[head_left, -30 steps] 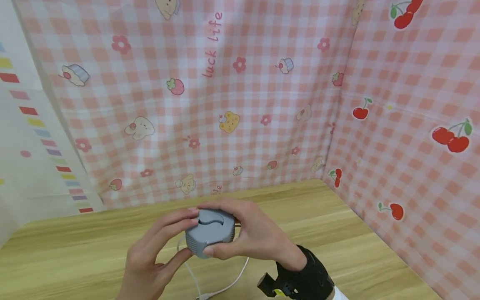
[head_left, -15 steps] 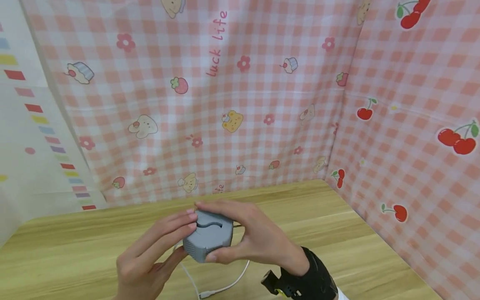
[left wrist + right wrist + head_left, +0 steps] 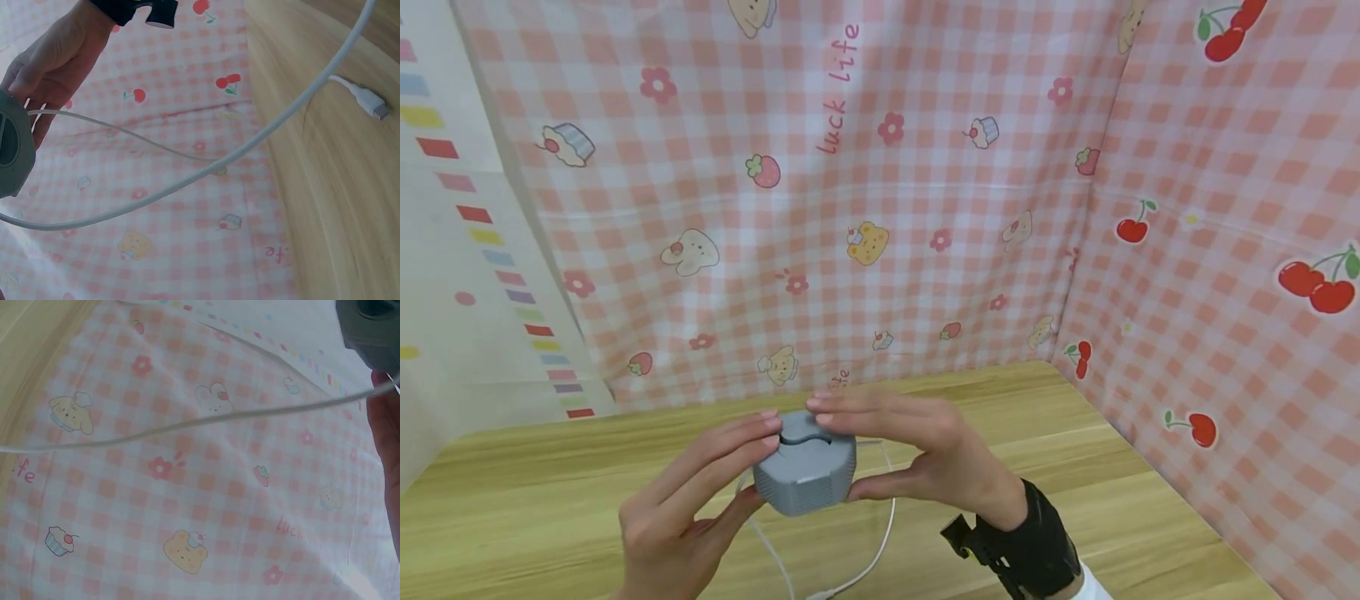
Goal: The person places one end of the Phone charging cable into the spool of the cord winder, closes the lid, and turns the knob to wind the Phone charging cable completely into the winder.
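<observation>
A grey hexagonal cable winder [image 3: 805, 475] with a curved slot across its top is held above the table in the head view. My left hand [image 3: 681, 508] grips its left side, fingertips on top and thumb low. On the other side my right hand [image 3: 932, 446] has its fingertips at the top back edge and its thumb at the lower right edge. A white cable [image 3: 891, 508] comes out near both sides and loops below. In the left wrist view the winder [image 3: 15, 147] shows an oval recess, and the cable's plug [image 3: 372, 103] hangs over the wood.
The wooden table [image 3: 1000, 467] lies under both hands. Pink checked cloth [image 3: 925, 183] hangs behind it, and cherry-print cloth [image 3: 1240, 333] borders the right side. White cloth [image 3: 490, 333] with coloured blocks hangs at the left. A black strap [image 3: 1030, 542] circles the right wrist.
The winder has shifted slightly left and tipped, showing more of its front face. My right thumb has moved from the front to the right edge, and its fingers now lie on top.
</observation>
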### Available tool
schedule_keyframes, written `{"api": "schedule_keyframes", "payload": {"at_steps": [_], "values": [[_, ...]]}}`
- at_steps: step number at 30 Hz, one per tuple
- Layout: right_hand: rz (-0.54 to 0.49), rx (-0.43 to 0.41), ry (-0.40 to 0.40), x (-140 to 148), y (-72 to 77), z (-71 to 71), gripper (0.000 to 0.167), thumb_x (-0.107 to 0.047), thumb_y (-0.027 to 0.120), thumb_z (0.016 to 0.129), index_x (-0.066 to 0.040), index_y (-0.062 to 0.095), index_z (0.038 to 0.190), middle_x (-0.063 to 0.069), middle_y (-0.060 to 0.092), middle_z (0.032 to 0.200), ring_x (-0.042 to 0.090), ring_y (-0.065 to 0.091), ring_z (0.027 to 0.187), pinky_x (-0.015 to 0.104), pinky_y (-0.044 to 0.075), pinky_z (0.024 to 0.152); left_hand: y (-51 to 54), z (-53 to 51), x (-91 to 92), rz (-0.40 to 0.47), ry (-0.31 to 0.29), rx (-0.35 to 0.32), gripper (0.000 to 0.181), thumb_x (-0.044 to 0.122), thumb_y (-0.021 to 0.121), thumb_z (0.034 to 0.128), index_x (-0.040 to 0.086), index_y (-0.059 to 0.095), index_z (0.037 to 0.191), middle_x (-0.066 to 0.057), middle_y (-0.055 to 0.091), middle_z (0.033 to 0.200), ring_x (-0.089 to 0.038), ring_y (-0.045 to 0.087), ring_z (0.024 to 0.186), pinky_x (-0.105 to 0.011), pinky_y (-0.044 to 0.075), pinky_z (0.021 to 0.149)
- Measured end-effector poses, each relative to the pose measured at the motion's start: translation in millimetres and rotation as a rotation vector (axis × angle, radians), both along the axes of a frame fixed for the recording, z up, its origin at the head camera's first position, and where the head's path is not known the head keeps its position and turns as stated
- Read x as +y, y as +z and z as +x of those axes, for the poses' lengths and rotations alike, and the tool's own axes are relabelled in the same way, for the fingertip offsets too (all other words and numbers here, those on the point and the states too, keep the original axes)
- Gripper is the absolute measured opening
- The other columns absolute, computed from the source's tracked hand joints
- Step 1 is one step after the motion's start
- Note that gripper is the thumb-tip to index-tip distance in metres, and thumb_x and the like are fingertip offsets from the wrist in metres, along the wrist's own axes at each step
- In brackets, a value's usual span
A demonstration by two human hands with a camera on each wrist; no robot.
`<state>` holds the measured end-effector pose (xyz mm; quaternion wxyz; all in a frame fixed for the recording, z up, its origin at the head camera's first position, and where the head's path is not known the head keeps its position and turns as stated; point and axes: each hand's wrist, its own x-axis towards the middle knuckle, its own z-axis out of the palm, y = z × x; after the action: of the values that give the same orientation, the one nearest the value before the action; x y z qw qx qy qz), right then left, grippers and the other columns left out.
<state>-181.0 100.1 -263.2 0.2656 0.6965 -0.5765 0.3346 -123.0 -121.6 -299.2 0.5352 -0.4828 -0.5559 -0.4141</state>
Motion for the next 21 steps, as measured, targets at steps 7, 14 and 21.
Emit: {"api": "schedule_keyframes", "payload": {"at_steps": [7, 14, 21], "values": [[-0.003, -0.093, -0.051, -1, -9.2, 1.1, 0.051, -0.006, 0.078, 0.078, 0.003, 0.058, 0.125, 0.021, 0.065, 0.121, 0.025, 0.064, 0.114, 0.034, 0.054, 0.094, -3.7, 4.2, -0.3, -0.006, -0.052, -0.161, 0.035, 0.007, 0.070, 0.0847, -0.019, 0.061, 0.107, -0.019, 0.066, 0.117, -0.018, 0.063, 0.115, -0.022, 0.049, 0.098], [0.030, -0.436, -0.173, 0, -15.3, 5.7, 0.040, -0.004, 0.075, 0.081, 0.000, 0.061, 0.119, 0.016, 0.070, 0.108, 0.017, 0.071, 0.095, 0.027, 0.058, 0.081, -20.7, 8.8, -0.4, 0.090, -0.060, -0.695, 0.048, -0.017, 0.072, 0.0727, -0.007, 0.060, 0.118, -0.004, 0.068, 0.114, -0.010, 0.066, 0.107, -0.022, 0.056, 0.083], [0.080, -0.808, -0.253, -2, -20.1, 6.3, 0.031, -0.013, 0.071, 0.087, -0.007, 0.064, 0.117, 0.012, 0.071, 0.101, 0.012, 0.071, 0.088, 0.031, 0.059, 0.074, -16.2, 11.3, 3.0, 0.204, -0.017, -1.261, 0.035, 0.013, 0.071, 0.0863, 0.009, 0.063, 0.120, 0.002, 0.072, 0.109, -0.012, 0.068, 0.102, -0.026, 0.058, 0.077]]}}
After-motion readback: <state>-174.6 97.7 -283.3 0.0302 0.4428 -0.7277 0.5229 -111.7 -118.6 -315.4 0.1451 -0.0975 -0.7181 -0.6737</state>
